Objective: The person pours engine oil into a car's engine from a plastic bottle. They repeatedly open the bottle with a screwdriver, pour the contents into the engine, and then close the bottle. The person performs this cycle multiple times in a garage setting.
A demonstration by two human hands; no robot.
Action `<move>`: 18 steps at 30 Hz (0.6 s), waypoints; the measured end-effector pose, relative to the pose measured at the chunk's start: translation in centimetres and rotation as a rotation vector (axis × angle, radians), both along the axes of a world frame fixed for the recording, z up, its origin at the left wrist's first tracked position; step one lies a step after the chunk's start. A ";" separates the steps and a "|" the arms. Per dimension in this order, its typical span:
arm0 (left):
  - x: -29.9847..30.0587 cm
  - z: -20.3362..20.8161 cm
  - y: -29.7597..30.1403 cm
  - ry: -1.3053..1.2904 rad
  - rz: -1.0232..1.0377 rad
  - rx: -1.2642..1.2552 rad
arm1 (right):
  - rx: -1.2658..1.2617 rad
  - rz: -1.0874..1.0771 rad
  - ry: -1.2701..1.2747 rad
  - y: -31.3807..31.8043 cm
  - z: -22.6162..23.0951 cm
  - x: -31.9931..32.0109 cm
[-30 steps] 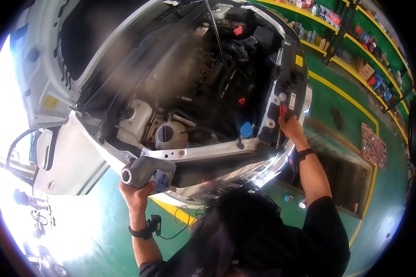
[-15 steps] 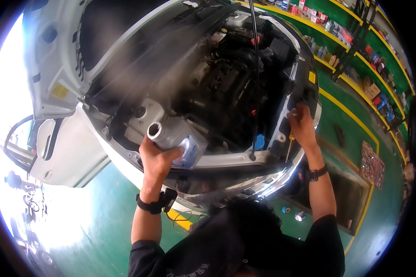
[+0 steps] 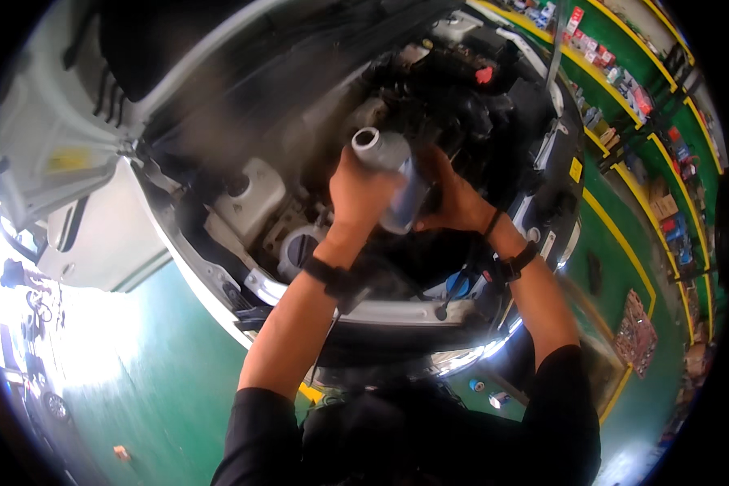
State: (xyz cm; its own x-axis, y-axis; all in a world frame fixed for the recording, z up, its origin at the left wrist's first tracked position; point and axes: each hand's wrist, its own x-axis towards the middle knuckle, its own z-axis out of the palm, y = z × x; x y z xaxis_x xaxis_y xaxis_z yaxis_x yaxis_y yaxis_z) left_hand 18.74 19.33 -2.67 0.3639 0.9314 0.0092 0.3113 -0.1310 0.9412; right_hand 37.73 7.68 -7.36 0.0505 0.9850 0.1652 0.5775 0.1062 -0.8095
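Note:
A grey plastic jug (image 3: 411,197) with a blue label and an uncapped round neck is held over the engine bay (image 3: 470,113) of a car with its hood up. My left hand (image 3: 358,194) is wrapped round the neck side of the jug, fingers closed. From the other side, my right hand (image 3: 464,198) grips the lower part of the jug; blur hides some of its fingers. The neck points up and away to the left, and the jug is tilted. Beneath and to the left sit a white reservoir tank (image 3: 257,197) and a round pale container (image 3: 298,249).
A blue cap (image 3: 458,283) shows near the front edge of the bay. The hood prop rod (image 3: 556,49) rises at the right. Shelves with boxes and bottles (image 3: 603,57) line the right side. A blue cylinder (image 3: 476,385) lies on the green floor (image 3: 186,381).
The jug has moved right and farther over the engine in my left hand. My right hand has left the right front edge of the car and come to the jug.

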 end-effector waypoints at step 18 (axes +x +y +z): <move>0.9 -9.3 -2.6 -0.098 -0.247 -0.268 | 0.030 -0.284 -0.211 4.3 -7.9 2.4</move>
